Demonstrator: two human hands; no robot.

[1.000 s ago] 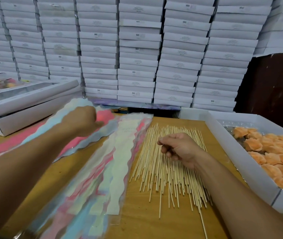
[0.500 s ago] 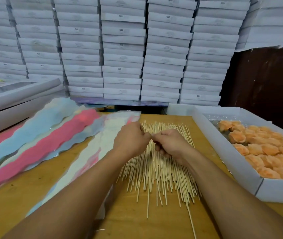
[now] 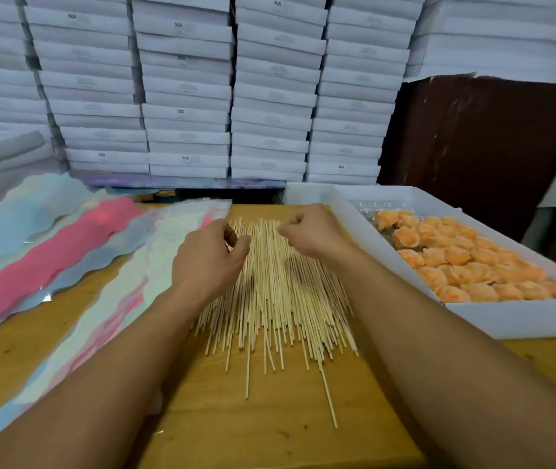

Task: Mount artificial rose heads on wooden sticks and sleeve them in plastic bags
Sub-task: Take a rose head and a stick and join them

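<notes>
Since half a second back both hands have drifted apart – they were knuckle to knuckle over the sticks, now there's a gap between them. Going left to right: the plastic bags lie fanned out in blue, pink and pale strips on the left of the table. Next, the left hand sits over the left edge of the wooden sticks, fingers curled, thumb and forefinger closed together like a pinch – can't tell if there's actually a stick in there. The right hand hovers over the far end of the pile, curled into a loose fist, knuckles up, and again no telling whether it holds anything. Both forearms angle in from the bottom corners. Rose heads wait in the white tray on the right, untouched. For this step I'd say tease out just one stick by its tip so the rest don't scatter.
</notes>
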